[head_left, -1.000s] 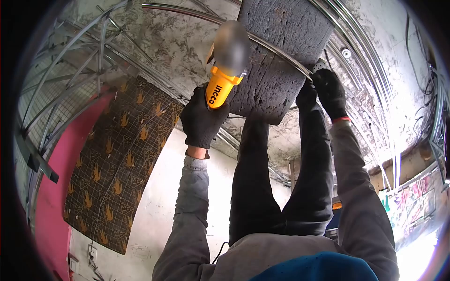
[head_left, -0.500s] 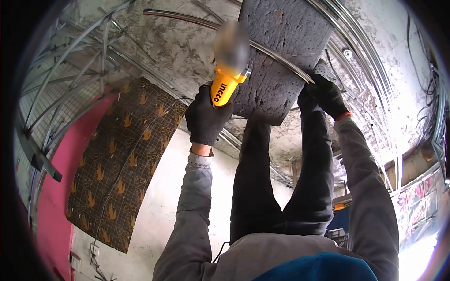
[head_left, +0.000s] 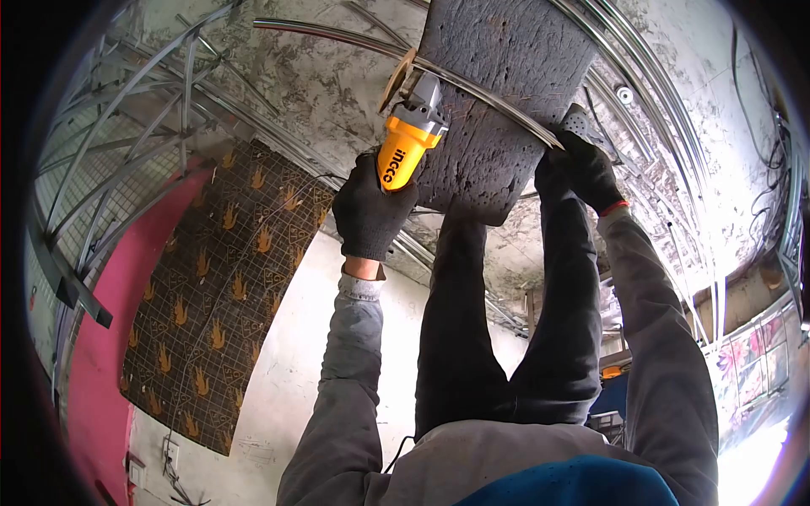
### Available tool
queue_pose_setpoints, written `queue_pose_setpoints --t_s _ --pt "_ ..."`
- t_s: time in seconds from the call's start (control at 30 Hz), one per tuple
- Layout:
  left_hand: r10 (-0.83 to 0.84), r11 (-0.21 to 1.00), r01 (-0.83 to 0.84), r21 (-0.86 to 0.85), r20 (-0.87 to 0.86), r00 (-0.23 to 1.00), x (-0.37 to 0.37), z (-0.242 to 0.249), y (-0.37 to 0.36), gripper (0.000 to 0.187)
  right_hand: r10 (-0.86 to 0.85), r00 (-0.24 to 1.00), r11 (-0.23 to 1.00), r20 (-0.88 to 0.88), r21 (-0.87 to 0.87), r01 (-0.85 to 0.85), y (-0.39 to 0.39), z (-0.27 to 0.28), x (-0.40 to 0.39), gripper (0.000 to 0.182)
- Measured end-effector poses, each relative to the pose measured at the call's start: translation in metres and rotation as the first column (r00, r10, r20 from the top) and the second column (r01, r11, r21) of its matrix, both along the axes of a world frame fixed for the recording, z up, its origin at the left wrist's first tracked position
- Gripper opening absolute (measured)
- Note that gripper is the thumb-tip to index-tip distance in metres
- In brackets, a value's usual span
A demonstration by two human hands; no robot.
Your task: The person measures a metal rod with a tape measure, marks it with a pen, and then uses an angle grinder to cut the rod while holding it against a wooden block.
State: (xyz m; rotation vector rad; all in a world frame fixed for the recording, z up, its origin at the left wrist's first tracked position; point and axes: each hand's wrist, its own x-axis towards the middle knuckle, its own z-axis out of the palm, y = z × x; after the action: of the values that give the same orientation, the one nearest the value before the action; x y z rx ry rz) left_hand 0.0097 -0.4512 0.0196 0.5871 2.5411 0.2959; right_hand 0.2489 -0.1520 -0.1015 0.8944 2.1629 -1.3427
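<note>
My left hand (head_left: 375, 211), in a dark glove, is closed around the yellow body of an angle grinder (head_left: 401, 156). The grinder's thin brown disc (head_left: 396, 82) stands on edge, its upper end right at a long, thin metal tube (head_left: 498, 103). This tube slants across a dark, pitted board (head_left: 506, 51) in front of my legs and sticks out past it to the upper left. Gripping the tube's near end is my gloved right hand (head_left: 591, 173), beside my right shoe (head_left: 577, 122). Its fingertips are partly hidden.
Bent metal strips (head_left: 135, 110) and wire mesh crowd the left side. A patterned dark sheet (head_left: 228, 295) and a pink panel (head_left: 101, 320) lie below them. More long metal tubes (head_left: 654, 76) curve along the right, near a small white ring (head_left: 624, 97).
A blurred patch covered the grinder's head earlier; now its disc and guard show clearly. The tube has shifted slightly to the left, while both hands stay nearly in place.
</note>
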Motion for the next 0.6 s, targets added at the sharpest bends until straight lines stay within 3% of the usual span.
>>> queue_pose_setpoints --t_s 0.17,0.37,0.43,0.6 --pt "0.006 1.000 -0.005 -0.025 0.029 1.000 0.000 0.002 0.000 0.054 -0.038 0.998 0.999 -0.053 -0.017 0.037 -0.002 -0.002 0.002 0.047" --pt "-0.003 0.999 0.004 -0.042 0.011 1.000 0.000 0.004 0.003 0.055 -0.038 0.999 0.999 -0.004 -0.016 0.038 -0.004 -0.001 0.001 0.046" --pt "-0.020 0.998 0.020 -0.053 -0.004 1.000 0.000 0.007 0.006 0.056 -0.015 0.998 0.998 0.057 0.055 0.012 -0.007 0.004 -0.004 0.044" --pt "0.016 0.996 -0.010 -0.084 0.076 0.997 -0.005 0.016 0.014 0.057 -0.019 0.992 0.994 0.123 0.108 0.006 -0.012 0.016 -0.011 0.041"
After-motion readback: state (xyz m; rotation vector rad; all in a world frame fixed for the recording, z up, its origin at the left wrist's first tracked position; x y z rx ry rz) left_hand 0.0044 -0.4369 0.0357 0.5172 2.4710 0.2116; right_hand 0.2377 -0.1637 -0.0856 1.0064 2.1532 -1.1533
